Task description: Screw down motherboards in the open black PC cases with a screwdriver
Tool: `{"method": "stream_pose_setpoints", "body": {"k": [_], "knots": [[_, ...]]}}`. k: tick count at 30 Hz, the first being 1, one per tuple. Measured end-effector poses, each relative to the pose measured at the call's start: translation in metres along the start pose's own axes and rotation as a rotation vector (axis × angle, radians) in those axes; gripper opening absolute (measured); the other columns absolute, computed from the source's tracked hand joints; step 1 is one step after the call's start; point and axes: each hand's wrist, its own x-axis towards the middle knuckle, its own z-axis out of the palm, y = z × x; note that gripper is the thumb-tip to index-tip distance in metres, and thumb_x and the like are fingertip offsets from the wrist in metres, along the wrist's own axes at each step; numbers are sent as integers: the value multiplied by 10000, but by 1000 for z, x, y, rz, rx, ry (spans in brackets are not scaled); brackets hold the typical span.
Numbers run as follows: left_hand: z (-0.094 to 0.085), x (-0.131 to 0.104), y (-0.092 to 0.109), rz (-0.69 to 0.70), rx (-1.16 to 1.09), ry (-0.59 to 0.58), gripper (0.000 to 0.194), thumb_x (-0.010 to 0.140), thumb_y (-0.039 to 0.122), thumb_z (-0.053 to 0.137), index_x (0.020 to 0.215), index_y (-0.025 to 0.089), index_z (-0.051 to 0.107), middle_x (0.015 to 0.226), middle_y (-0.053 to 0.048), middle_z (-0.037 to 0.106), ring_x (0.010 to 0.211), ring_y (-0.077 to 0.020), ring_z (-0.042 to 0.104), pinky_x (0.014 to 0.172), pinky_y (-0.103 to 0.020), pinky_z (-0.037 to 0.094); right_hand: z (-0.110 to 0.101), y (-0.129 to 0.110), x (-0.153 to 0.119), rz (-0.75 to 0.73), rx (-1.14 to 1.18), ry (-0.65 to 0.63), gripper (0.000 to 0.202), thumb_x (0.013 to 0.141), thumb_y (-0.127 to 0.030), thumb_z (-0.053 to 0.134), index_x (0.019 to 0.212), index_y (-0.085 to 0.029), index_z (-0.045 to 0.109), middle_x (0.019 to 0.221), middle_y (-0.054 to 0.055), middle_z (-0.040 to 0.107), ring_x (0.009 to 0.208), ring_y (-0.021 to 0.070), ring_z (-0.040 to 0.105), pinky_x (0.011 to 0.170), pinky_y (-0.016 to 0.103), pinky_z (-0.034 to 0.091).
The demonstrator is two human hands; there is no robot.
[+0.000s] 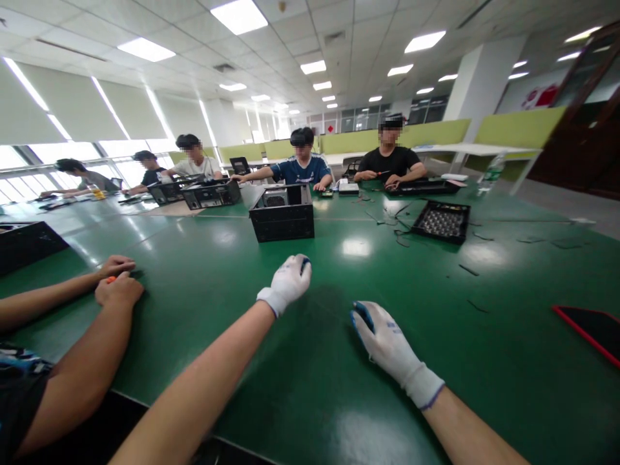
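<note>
My left hand (289,282), in a white work glove with blue-coated fingers, hovers over the green table (329,361). Its fingers curve loosely, with a small gap at the thumb and nothing visible inside. Just beyond it stands an open black computer case (282,221). Lower and to the right, my right hand (385,332) wears a matching glove. Its thumb and curved fingers are apart, and I see nothing held between them. The undersides of both hands are hidden.
A co-worker's bare hands (119,284) rest at the left, an orange object partly visible in them. Farther right lie a black tray-like panel (442,221), loose cables (400,223) and a red-edged dark mat (593,329). Several people work across the table among other computer cases (212,193).
</note>
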Motion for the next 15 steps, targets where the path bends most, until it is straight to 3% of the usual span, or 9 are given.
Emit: {"method": "stream_pose_setpoints", "body": {"k": [6,11,15], "knots": [[-16,110,-42,-141,132,20,603,962,453,504,1492,170,467,1472,-235,473,1200,-378,639,1013,-479,504,4,0,-1,-36,-57,39,479,1004,-533,455,1233,-155,639,1251,162,682,1201,299,629,1071,512,500],[-18,185,-64,-142,267,-65,741,933,401,498,1609,193,279,1679,-170,225,1362,-378,527,1117,-448,447,7,1,-3,-61,-128,67,441,999,-494,500,1256,-165,643,1262,152,687,1205,295,638,1050,499,528],[-11,226,-85,-168,296,-179,872,846,371,596,1619,144,261,1701,-163,190,1446,-376,431,1176,-425,395,10,1,-5,-100,-168,105,411,1002,-452,516,1266,-161,636,1257,153,685,1192,287,644,1035,487,543]]}}
